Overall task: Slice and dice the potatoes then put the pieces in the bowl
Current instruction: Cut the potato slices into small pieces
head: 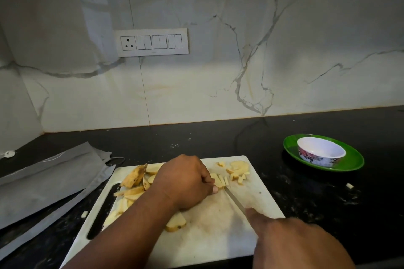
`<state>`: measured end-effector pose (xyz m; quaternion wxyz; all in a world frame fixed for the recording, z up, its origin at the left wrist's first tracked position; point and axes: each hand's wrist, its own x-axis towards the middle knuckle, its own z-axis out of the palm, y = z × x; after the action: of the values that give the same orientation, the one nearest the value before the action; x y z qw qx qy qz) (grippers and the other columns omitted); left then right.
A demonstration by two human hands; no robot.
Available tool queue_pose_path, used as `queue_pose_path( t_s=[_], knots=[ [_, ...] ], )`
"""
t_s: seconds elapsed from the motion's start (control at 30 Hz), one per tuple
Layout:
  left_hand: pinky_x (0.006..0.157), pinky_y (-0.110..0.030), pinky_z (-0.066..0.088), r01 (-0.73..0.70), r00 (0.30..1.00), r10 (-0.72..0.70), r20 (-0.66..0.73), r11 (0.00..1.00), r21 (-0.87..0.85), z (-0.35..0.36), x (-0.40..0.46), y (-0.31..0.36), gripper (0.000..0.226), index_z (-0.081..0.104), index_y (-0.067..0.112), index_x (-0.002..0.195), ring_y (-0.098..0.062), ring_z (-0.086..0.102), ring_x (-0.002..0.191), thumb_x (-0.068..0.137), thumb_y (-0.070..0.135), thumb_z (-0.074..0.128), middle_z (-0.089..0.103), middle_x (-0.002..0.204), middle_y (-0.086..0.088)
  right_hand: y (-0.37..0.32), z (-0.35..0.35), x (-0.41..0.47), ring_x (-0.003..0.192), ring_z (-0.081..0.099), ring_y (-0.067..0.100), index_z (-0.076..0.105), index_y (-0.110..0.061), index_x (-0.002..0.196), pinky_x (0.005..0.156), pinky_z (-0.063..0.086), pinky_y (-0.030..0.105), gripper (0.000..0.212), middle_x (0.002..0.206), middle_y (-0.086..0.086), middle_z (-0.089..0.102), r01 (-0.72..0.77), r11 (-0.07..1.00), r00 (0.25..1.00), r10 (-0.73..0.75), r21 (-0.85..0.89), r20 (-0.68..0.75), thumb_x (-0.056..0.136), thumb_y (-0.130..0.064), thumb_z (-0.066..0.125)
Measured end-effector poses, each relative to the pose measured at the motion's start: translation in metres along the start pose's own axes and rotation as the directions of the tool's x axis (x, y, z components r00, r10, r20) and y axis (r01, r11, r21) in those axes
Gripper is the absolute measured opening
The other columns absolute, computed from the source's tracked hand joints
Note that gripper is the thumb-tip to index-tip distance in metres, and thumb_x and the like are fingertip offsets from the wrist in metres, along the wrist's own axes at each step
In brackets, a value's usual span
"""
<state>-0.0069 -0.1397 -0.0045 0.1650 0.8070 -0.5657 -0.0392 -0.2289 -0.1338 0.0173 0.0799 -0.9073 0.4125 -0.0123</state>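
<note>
The left hand (185, 181) arches knuckles-up on the cutting board (218, 236), fingertips pinning potato strips (219, 180). The right hand (290, 244) clasps the knife (235, 200) (handle hidden), forefinger apparently along its spine. The bowl (321, 151) sits well right.

Your cutting board (218, 236): white, stained. Potato pieces (220, 179) pale yellow, skins brown. Worktop (218, 137) black, speckled. At its right edge, your bowl (321, 152): white inside, red floral outside, on a green plate (354, 160). Wall (218, 72) white marble, grey veins.
</note>
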Motion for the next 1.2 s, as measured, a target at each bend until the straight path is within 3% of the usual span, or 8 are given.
queue_pose_path(
  t_s=[0.17, 0.33, 0.53, 0.63, 0.8, 0.97, 1.2],
  knots=[
    [0.085, -0.029, 0.058, 0.028, 1.000, -0.028, -0.015, 0.998, 0.057, -0.002, -0.004, 0.002, 0.025, 0.082, 0.041, 0.098, 0.002, 0.065, 0.087, 0.085, 0.061, 0.075, 0.075, 0.096, 0.027, -0.002, -0.010, 0.008, 0.113, 0.059, 0.020, 0.021, -0.041, 0.149, 0.087, 0.047, 0.029, 0.067, 0.111, -0.002, 0.056, 0.014, 1.000, 0.992, -0.013, 0.001, -0.127, 0.090, -0.038, 0.051],
    [0.084, -0.029, 0.060, 0.038, 0.999, -0.037, -0.022, 0.998, 0.041, -0.002, -0.006, 0.001, 0.015, 0.082, 0.039, 0.093, 0.001, 0.066, 0.082, 0.089, 0.051, 0.075, 0.074, 0.088, 0.026, -0.013, 0.009, 0.035, 0.104, 0.062, 0.019, 0.039, -0.035, 0.143, 0.075, 0.045, 0.029, 0.053, 0.115, -0.005, 0.062, 0.034, 0.999, 0.975, -0.040, -0.032, -0.220, 0.091, -0.030, 0.047],
    [0.086, -0.032, 0.061, 0.048, 0.999, -0.048, -0.009, 0.999, 0.007, 0.001, -0.001, -0.002, 0.013, 0.082, 0.041, 0.092, 0.002, 0.066, 0.084, 0.087, 0.052, 0.077, 0.074, 0.086, 0.029, -0.002, 0.016, 0.022, 0.112, 0.060, 0.020, 0.013, -0.043, 0.153, 0.089, 0.047, 0.030, 0.073, 0.119, -0.004, 0.059, 0.033, 0.999, 0.995, -0.034, -0.010, -0.091, 0.091, -0.036, 0.051],
    [0.087, -0.032, 0.061, 0.048, 0.999, -0.048, -0.003, 0.998, -0.034, 0.002, 0.001, -0.005, 0.013, 0.081, 0.042, 0.093, 0.003, 0.067, 0.085, 0.085, 0.053, 0.079, 0.074, 0.087, 0.029, 0.003, 0.011, 0.004, 0.118, 0.057, 0.018, 0.004, -0.051, 0.152, 0.098, 0.045, 0.026, 0.065, 0.128, -0.006, 0.056, 0.047, 0.999, 0.997, -0.046, 0.019, -0.063, 0.097, -0.047, 0.040],
    [0.088, -0.031, 0.060, 0.073, 0.997, -0.074, 0.003, 0.987, -0.142, 0.001, 0.002, -0.009, 0.014, 0.083, 0.041, 0.087, 0.005, 0.067, 0.086, 0.078, 0.050, 0.087, 0.075, 0.086, 0.027, 0.004, -0.009, 0.002, 0.113, 0.058, 0.017, 0.020, -0.045, 0.147, 0.088, 0.046, 0.026, 0.067, 0.106, -0.005, 0.053, 0.026, 0.999, 0.996, -0.023, 0.034, -0.089, 0.089, -0.045, 0.053],
    [0.086, -0.033, 0.061, 0.105, 0.995, -0.102, 0.021, 0.971, -0.215, -0.001, 0.001, -0.009, 0.014, 0.083, 0.036, 0.081, 0.002, 0.069, 0.080, 0.075, 0.047, 0.090, 0.075, 0.079, 0.024, -0.015, 0.005, 0.033, 0.104, 0.061, 0.017, 0.038, -0.035, 0.144, 0.076, 0.046, 0.028, 0.054, 0.116, -0.007, 0.062, 0.053, 0.999, 0.975, -0.052, -0.003, -0.218, 0.092, -0.034, 0.049],
    [0.088, -0.034, 0.060, 0.144, 0.990, -0.138, 0.039, 0.964, -0.224, 0.000, 0.004, -0.010, 0.013, 0.083, 0.036, 0.080, 0.001, 0.069, 0.084, 0.075, 0.046, 0.090, 0.075, 0.080, 0.023, -0.010, 0.018, 0.029, 0.113, 0.060, 0.020, 0.020, -0.041, 0.151, 0.091, 0.047, 0.030, 0.069, 0.122, -0.005, 0.059, 0.036, 0.999, 0.995, -0.036, -0.002, -0.094, 0.091, -0.035, 0.051]
  ],
)
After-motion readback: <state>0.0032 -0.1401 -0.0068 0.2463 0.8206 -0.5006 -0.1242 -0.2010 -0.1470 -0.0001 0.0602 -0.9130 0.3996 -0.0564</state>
